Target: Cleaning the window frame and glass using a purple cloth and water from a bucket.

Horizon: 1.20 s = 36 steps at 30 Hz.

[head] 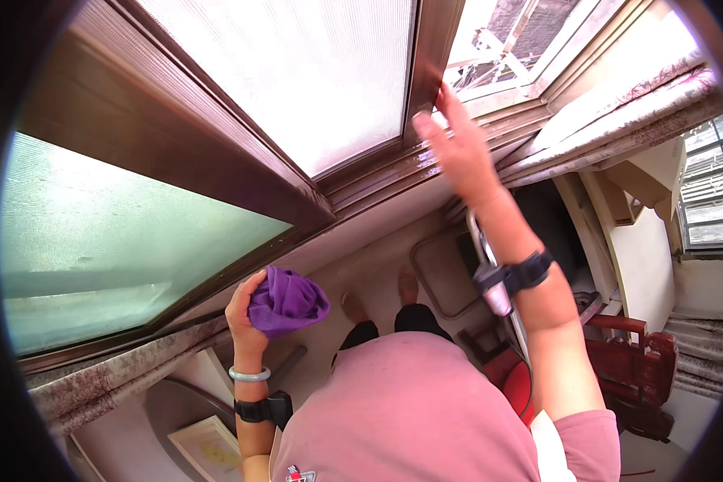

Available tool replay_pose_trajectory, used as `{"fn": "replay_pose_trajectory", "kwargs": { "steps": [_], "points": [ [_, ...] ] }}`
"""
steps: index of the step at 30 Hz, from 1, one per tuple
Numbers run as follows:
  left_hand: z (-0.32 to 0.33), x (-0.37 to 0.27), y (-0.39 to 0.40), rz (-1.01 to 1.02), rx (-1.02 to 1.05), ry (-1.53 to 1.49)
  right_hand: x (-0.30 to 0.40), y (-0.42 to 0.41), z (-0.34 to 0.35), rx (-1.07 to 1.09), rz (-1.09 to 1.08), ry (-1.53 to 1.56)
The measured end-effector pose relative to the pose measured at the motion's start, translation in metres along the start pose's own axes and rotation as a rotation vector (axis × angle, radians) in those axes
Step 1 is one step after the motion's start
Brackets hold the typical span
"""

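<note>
My left hand grips a bunched purple cloth at waist height, below the window frame. Raised to the upper right, my right hand has its fingers apart at the brown upright edge of a sliding window sash. It looks slightly blurred, and I cannot tell whether the fingertips touch the frame. Nothing shows in this hand. The sash holds a bright ribbed glass pane. Beneath it runs the brown window track, with wet-looking shiny spots near my right hand.
Patterned curtains hang at the right and lower left. A greenish glass pane fills the left. Dark red wooden furniture, a red round seat and a curved metal tube stand at my right. A framed picture lies lower left.
</note>
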<state>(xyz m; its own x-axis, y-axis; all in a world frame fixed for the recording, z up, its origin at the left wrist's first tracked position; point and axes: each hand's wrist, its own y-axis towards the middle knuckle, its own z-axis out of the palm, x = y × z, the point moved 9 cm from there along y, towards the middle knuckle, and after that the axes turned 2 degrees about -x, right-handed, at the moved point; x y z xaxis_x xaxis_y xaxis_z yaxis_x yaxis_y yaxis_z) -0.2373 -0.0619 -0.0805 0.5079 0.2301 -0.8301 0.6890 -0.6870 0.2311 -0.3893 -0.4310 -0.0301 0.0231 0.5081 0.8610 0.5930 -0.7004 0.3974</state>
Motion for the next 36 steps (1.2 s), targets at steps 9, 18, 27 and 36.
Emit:
{"fn": "replay_pose_trajectory", "kwargs": {
  "steps": [9,18,27,36],
  "points": [
    [0.011,0.003,0.004,0.056,0.086,0.001,0.008,-0.009,0.005,-0.202,-0.011,0.197],
    [0.025,0.005,0.018,-0.016,0.173,-0.026,0.057,-0.040,0.075,0.065,-0.086,0.065],
    [0.012,0.033,0.005,-0.121,0.137,-0.069,0.059,-0.043,0.086,0.140,0.011,0.185],
    [0.029,0.014,0.012,-0.156,0.196,-0.123,0.085,-0.057,0.141,0.334,-0.079,0.257]
  ]
}}
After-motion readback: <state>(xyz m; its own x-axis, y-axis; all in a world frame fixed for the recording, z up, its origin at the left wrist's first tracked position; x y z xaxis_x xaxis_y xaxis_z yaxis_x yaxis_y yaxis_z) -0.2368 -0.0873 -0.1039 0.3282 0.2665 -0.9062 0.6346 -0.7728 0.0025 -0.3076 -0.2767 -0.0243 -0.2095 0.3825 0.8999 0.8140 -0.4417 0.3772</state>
